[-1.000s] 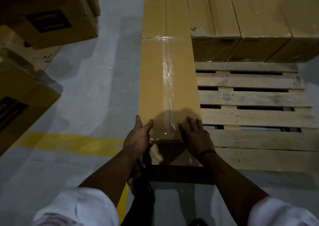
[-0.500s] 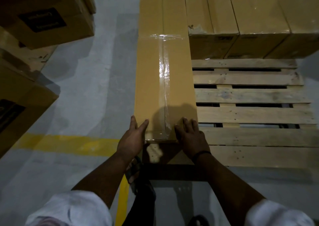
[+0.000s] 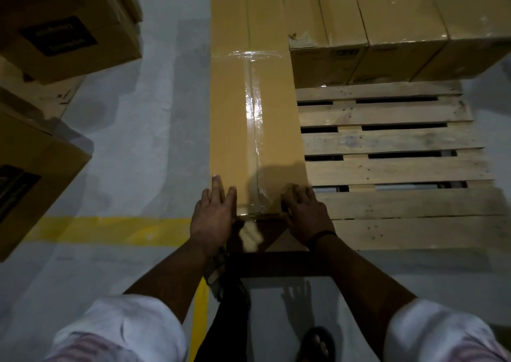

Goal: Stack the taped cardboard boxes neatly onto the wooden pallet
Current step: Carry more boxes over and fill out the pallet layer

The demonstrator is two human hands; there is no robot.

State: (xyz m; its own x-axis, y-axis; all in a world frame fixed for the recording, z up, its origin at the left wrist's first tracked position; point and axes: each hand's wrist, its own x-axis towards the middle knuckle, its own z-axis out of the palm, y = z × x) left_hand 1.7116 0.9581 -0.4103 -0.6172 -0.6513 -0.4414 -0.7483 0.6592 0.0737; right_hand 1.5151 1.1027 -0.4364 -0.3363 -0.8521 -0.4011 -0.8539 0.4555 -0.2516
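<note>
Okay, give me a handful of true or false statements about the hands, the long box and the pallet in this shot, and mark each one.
1. Both the left hand and the right hand are at the near end of the long taped box. True.
2. A dark band sits on the right wrist. True.
3. The wooden pallet is fully covered with boxes. False: bare slats show to the right of the long taped box, and the other boxes stand only at the far side.
4. The long taped box lies on the floor, away from the pallet. False: it lies along the pallet's left edge.
5. The floor line is red. False: it is yellow.
</note>
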